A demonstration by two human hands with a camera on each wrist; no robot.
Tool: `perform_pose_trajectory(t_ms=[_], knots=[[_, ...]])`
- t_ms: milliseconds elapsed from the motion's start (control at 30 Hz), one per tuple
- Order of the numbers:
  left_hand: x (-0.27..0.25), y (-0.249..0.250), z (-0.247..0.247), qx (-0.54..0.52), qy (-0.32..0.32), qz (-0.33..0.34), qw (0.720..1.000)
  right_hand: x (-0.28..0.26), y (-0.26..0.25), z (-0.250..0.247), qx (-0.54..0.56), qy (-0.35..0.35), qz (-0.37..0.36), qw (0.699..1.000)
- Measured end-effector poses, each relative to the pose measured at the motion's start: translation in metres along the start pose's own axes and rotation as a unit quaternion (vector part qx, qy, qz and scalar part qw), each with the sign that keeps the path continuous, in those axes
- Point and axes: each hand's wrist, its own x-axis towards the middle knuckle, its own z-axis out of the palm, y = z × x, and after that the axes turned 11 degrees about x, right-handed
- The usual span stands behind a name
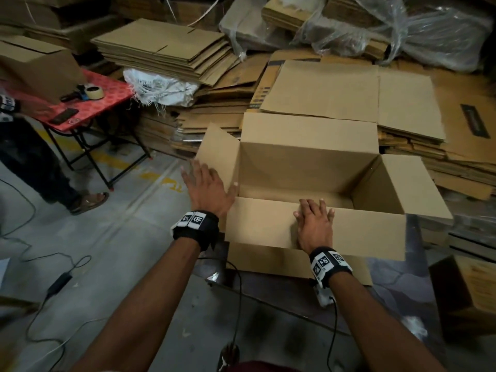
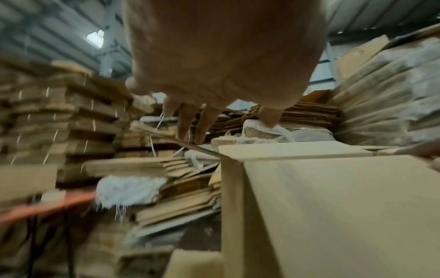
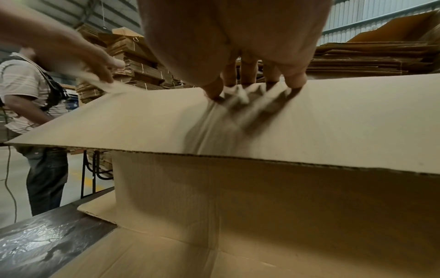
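A packing warehouse: stacks of flattened cartons (image 1: 163, 47) spread from ten to two o'clock, with plastic-wrapped bundles (image 1: 442, 33) at one. A red folding table (image 1: 112, 84) holds a tape roll (image 1: 94, 92) at ten. The concrete floor (image 1: 128, 237) is bare, and a corrugated metal roof (image 2: 47, 28) is overhead.

Cardboard box (image 1: 308, 167): plain brown, upright, top open. Far flap stands vertical, left flap raised aslant, right flap and near flap (image 1: 375, 232) splayed outward. Sits at the left edge of the dark table (image 1: 389, 275).
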Motion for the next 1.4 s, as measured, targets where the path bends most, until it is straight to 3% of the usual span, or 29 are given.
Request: perform_pose_trajectory(t_ms=[167,433,767,833,933,1000,1067,1133,1233,1333,1400], knots=[[-0.013,0.024,0.043,-0.194,-0.144,0.024,0.97,-0.003,-0.001,0.002,-0.001,0.015,-0.007,1.0],[0.005,0.025,0.056,-0.223,-0.14,0.052,0.963,-0.007,-0.008,0.011,-0.002,0.04,-0.01,0.999],[0.049,0.023,0.059,-0.151,-0.141,0.067,0.976,-0.011,-0.036,0.01,-0.123,-0.082,0.027,0.989],[0.039,0.028,0.049,-0.147,-0.095,0.094,0.98,-0.016,-0.041,0.006,-0.131,-0.087,0.03,0.987],[0.003,0.032,0.043,-0.203,0.008,0.244,0.948,-0.03,-0.045,0.002,-0.105,-0.082,0.011,0.991],[-0.024,0.032,0.04,-0.194,0.05,0.351,0.915,-0.041,-0.046,-0.008,-0.048,-0.027,-0.024,0.998],[-0.04,0.032,0.037,-0.175,0.112,0.412,0.887,-0.046,-0.045,-0.024,-0.019,0.074,-0.079,0.994],[-0.042,0.037,0.031,-0.185,0.217,0.416,0.863,-0.039,-0.042,-0.043,-0.029,0.162,-0.119,0.979],[-0.03,0.052,0.019,-0.214,0.364,0.329,0.845,-0.019,-0.038,-0.067,-0.064,0.257,-0.104,0.959],[-0.01,0.072,0.004,-0.248,0.36,0.292,0.851,0.0,-0.027,-0.079,-0.094,0.321,-0.028,0.942],[-0.001,0.082,0.001,-0.218,0.299,0.295,0.881,0.008,-0.012,-0.079,-0.107,0.282,0.004,0.953]])
